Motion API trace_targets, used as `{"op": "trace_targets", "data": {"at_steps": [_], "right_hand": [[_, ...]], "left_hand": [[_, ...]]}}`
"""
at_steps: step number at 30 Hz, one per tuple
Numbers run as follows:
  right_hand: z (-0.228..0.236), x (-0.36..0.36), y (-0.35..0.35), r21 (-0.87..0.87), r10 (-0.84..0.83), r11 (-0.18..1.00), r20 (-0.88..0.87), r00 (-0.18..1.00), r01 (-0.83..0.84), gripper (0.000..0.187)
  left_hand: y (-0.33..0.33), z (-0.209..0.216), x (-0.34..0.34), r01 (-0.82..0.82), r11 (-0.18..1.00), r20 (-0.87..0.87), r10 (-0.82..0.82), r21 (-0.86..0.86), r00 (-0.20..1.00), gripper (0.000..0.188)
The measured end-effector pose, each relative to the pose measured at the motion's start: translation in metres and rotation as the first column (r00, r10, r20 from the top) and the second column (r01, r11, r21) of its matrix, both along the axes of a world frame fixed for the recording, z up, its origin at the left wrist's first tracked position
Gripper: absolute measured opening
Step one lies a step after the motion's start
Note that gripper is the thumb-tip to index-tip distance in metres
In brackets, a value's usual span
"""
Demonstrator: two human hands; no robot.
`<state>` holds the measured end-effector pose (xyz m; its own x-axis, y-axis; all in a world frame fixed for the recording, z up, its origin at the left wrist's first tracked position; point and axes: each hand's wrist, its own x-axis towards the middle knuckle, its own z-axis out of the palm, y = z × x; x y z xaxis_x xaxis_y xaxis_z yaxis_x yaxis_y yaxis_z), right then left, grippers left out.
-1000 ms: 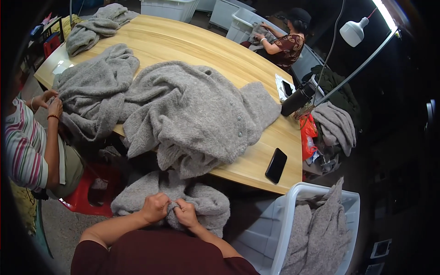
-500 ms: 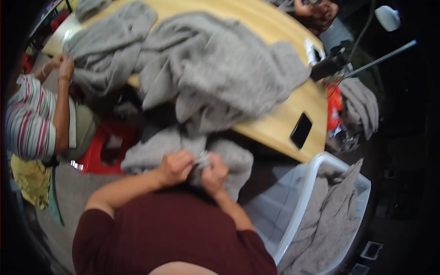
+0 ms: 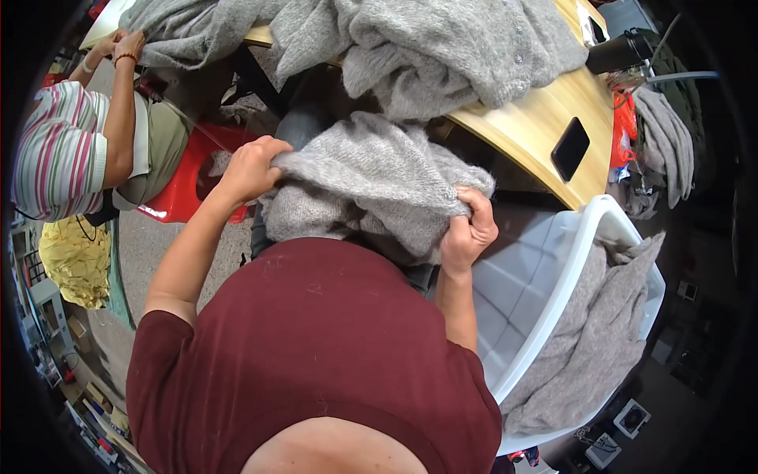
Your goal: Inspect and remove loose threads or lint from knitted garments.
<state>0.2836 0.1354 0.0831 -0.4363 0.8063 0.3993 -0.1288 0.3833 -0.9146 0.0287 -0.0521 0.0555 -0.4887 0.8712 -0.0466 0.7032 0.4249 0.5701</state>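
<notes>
A grey fuzzy knit garment point(image 3: 371, 178) lies bunched over my lap, below the table's near edge. My left hand point(image 3: 257, 166) grips its left edge, fingers closed on the knit. On the other side my right hand point(image 3: 470, 229) pinches the right edge between thumb and fingers. The fabric stretches between both hands, with folds hanging beneath. Which part of the garment I hold cannot be made out.
More grey knits point(image 3: 466, 47) are heaped on the wooden table point(image 3: 529, 130), near a black phone point(image 3: 570, 150) and a black cup point(image 3: 620, 54). A white bin point(image 3: 545, 336) with grey knits stands at my right. At left a co-worker point(image 3: 75, 150) holds grey knit beside a red stool point(image 3: 185, 178).
My hands, close together before, have moved apart and spread the knit's edge between them. The view has shifted, so the table sits higher in the picture.
</notes>
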Motion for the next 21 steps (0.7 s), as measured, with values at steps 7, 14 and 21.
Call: {"op": "trace_targets", "data": {"at_steps": [7, 14, 21], "right_hand": [[-0.004, 0.013, -0.005, -0.178, 0.258, 0.943, -0.143, 0.955, -0.282, 0.023], [-0.002, -0.019, -0.035, -0.069, 0.712, 0.691, 0.238, 0.661, -0.720, 0.027], [-0.011, 0.008, -0.006, -0.101, 0.722, 0.683, 0.246, 0.647, -0.724, 0.020]], "left_hand": [[0.042, 0.026, 0.031, 0.260, 0.946, 0.004, -0.265, 0.196, 0.964, 0.092], [0.085, -0.039, 0.093, 0.486, 0.869, 0.058, -0.491, 0.090, 0.869, 0.039], [0.099, 0.019, 0.039, 0.157, 0.915, 0.206, -0.246, 0.371, 0.947, 0.004]]}}
